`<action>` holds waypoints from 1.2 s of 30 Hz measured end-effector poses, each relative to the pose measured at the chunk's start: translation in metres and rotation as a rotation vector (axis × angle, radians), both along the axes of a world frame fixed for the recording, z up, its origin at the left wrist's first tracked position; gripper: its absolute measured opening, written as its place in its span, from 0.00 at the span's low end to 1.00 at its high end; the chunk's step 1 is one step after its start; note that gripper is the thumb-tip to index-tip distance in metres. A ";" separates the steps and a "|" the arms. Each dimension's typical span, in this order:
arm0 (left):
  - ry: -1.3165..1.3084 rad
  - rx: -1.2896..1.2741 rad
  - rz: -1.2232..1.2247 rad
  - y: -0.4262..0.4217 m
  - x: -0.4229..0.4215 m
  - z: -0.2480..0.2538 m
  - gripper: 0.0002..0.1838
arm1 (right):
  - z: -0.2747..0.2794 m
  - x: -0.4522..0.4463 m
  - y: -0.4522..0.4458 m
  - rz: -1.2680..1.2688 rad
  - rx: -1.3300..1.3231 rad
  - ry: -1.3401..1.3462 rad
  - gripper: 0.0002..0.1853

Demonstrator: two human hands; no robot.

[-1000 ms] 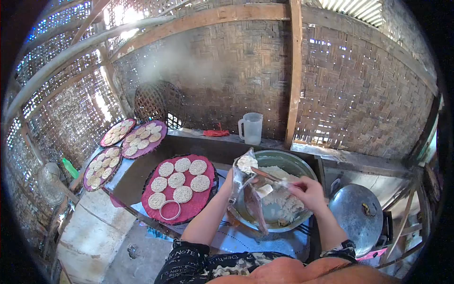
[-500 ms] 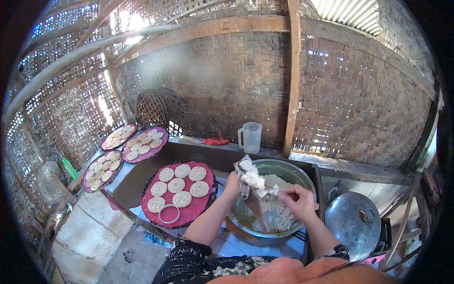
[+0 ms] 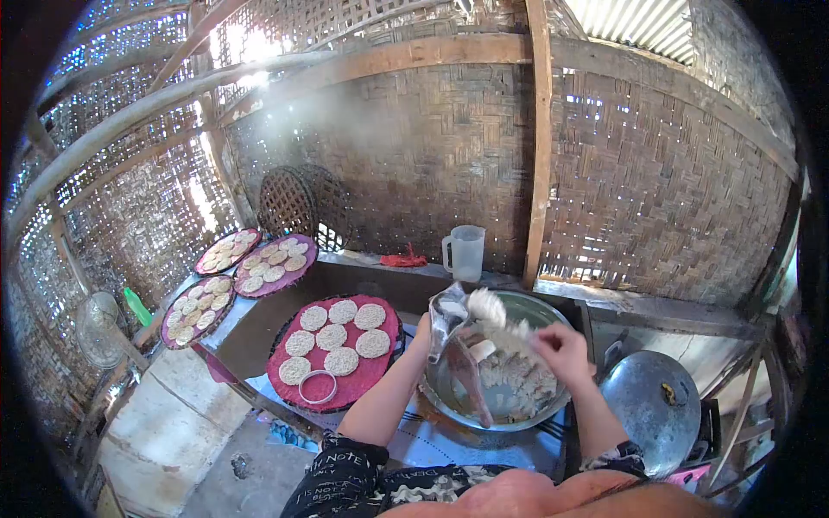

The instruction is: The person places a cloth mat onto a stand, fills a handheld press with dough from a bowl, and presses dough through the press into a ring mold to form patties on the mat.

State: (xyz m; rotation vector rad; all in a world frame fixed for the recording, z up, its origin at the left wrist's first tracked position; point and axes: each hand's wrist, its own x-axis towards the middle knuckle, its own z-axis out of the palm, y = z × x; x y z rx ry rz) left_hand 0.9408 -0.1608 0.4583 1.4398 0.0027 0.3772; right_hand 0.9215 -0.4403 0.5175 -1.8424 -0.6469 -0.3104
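My left hand (image 3: 421, 335) is closed around a shiny, clear plastic-looking bag or wrap (image 3: 447, 318) above the near left side of a wide metal basin (image 3: 553, 406). My right hand (image 3: 561, 352) pinches the end of a spoon-like utensil (image 3: 521, 330), its shape partly hidden by sticky white grains. At its far end sits a white rice-like clump (image 3: 486, 306), just right of the plastic. More of the grainy white mass (image 3: 518, 380) lies in the basin. A brown wooden paddle (image 3: 469, 380) slants down into the basin below my left hand.
Left of the basin, a pink cloth-covered tray (image 3: 380, 324) bears several flat rice discs and a white ring (image 3: 318, 387). Further trays of discs (image 3: 272, 263) stand back left. A clear jug (image 3: 466, 253) and red plastic (image 3: 403, 259) sit behind; a metal lid (image 3: 652, 413) lies right.
My right hand has shifted slightly right, and the white clump has come out of the plastic, up and to the right. My left hand keeps hold of the plastic. The view has tilted slightly.
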 end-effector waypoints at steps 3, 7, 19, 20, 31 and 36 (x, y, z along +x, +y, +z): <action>-0.010 0.225 -0.012 -0.014 -0.008 0.004 0.16 | 0.009 0.001 0.009 -0.254 -0.155 -0.041 0.13; -0.051 0.153 0.000 -0.001 -0.020 0.001 0.16 | 0.002 -0.010 0.010 -0.093 -0.187 0.015 0.13; -0.569 -0.504 -0.423 0.031 -0.146 0.093 0.16 | -0.038 -0.019 0.030 0.423 -0.124 0.183 0.32; -0.636 -0.509 -0.465 0.025 -0.150 0.102 0.15 | -0.038 -0.040 0.054 0.810 0.127 0.502 0.35; -0.421 0.337 -0.096 0.077 -0.238 0.076 0.41 | 0.028 -0.107 0.113 1.468 0.591 1.183 0.43; -0.262 0.552 0.225 0.091 -0.254 0.074 0.28 | 0.064 -0.107 0.148 1.032 0.271 0.833 0.36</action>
